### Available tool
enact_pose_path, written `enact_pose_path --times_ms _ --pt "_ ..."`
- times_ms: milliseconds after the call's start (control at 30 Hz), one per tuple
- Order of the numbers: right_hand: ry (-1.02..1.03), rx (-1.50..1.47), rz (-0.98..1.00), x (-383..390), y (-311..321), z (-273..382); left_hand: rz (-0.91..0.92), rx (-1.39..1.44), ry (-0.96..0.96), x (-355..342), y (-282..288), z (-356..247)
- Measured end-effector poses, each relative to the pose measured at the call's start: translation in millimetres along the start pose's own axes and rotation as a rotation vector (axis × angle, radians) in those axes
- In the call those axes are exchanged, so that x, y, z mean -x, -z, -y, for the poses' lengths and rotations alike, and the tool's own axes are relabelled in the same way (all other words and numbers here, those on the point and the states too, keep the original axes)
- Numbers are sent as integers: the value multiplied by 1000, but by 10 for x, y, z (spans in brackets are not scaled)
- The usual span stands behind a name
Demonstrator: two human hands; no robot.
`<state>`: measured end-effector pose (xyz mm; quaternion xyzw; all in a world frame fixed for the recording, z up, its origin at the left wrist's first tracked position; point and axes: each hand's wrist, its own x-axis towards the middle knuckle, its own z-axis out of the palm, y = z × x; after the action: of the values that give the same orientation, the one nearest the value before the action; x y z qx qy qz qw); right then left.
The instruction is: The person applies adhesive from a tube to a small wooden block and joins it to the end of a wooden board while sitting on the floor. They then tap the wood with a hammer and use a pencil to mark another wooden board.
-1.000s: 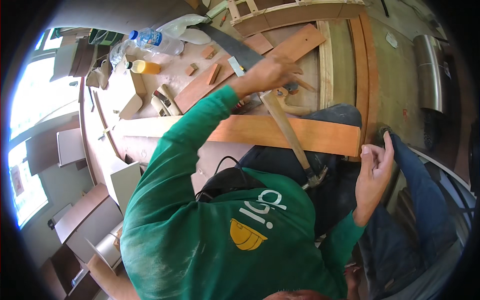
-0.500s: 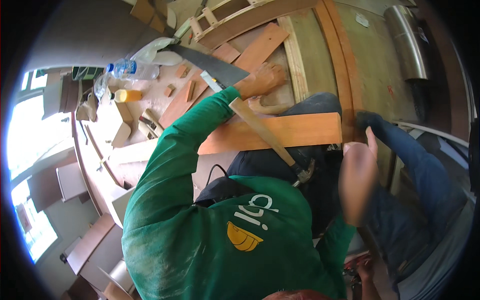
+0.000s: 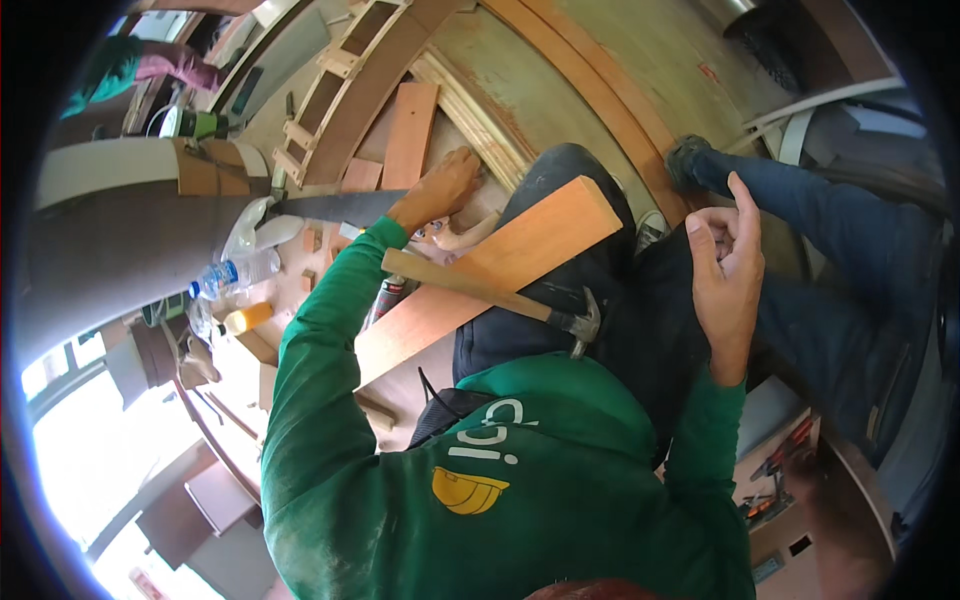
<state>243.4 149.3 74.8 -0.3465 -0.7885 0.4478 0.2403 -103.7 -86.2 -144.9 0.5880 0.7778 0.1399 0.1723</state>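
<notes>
- We see the left hand (image 3: 440, 188) low beside the handsaw (image 3: 340, 205), fingers bent and knuckles up; its underside is hidden, so we cannot tell whether it grasps anything.
- The right hand (image 3: 725, 275) is raised and released, index finger up, thumb apart, the other fingers half curled; the inside of that curl is hard for us to make out.
- Between them, we find the claw hammer (image 3: 490, 294) lying aslant over the wooden board (image 3: 540, 243), its head past the board's edge.
- That board crosses the dark trousers (image 3: 640, 335); the left sleeve (image 3: 335, 350) covers its far end.
- The wrist crosses the saw, hiding where blade and handle meet.
- Farther left, we see a clear plastic bottle (image 3: 235, 273) near an orange-filled bottle (image 3: 248, 318).
- At our right, a co-worker's jeans-clad leg (image 3: 800, 195) shows; lower down, another forearm (image 3: 850, 520) is blurred and cut off.
</notes>
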Motion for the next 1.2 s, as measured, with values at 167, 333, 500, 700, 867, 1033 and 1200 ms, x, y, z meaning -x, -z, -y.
enact_pose_path --times_ms 167,333,500,700,867,1033,1200 --pt "-53 -97 -16 66 -49 -271 -84 -66 -47 33 -38 190" --pt "-3 -82 13 -100 -395 -515 -120 -37 -18 24 70 -27" --pt "172 343 219 -344 -785 -232 -166 233 244 83 103 69" --pt "93 521 327 -611 -916 -221 -65 168 233 -14 220 162" --pt "166 454 13 -1027 -1064 -325 -44 192 251 25 386 183" --pt "62 220 -158 -801 -494 -520 -113 421 368 188 956 86" --pt "-101 -68 -110 -359 -333 -657 -319 908 337 429 1519 -56"
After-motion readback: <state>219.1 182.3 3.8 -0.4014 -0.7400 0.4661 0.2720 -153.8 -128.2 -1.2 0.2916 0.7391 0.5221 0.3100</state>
